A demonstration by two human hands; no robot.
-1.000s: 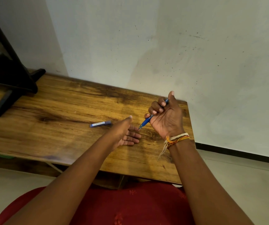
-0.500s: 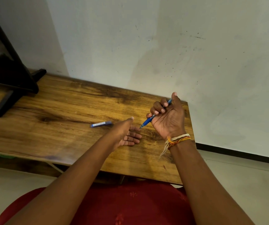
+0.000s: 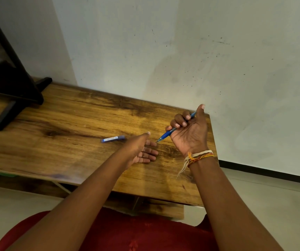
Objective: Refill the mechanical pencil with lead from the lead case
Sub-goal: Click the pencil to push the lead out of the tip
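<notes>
Pencil [image 3: 169, 134] blue, darker blue at the grip, dark tip. Lead case [image 3: 112, 139] blue with a white label strip. Table [image 3: 73, 124] warm brown wood grain – dark streaks and knots, yellower patches. Wall [image 3: 181, 51] pale grey-white, small dark specks and scuffs. Wrist threads [image 3: 198, 156] orange, red, off-white. Stand [image 3: 9, 84] at left black. Clothing [image 3: 145, 232] red. Floor [image 3: 272, 196] pale cream tiles – black skirting [image 3: 265, 171] along the wall.

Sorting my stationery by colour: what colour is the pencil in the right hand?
Blue, seen in the head view: the pencil in the right hand.
</notes>
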